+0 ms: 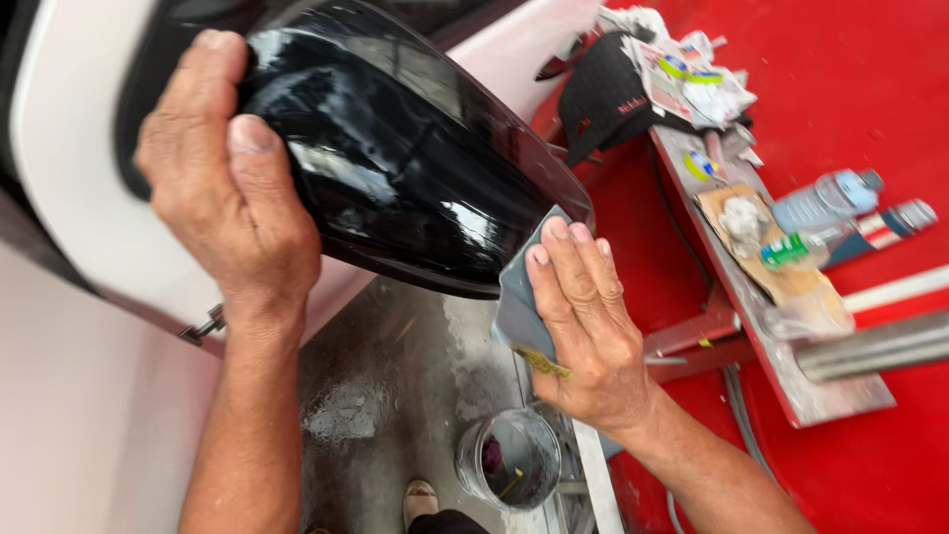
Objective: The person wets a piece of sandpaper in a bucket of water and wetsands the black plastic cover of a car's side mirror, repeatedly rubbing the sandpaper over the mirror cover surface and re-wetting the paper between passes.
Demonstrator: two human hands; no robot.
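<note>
Left hand point(222, 188) fingers gripping glossy black mirror housing point(415, 168); right hand point(583, 316) fingers pressing grey sheet point(519, 307), probably sandpaper, against its edge

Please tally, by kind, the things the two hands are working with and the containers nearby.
Glossy black curved mirror housing, held by left hand: 1
Grey sanding sheet, pressed by right hand: 1
Round metal can: 1
Clear plastic bottles: 1
Total: 4

Glossy black mirror housing point(415, 158) — grey sanding sheet point(517, 297)
</note>
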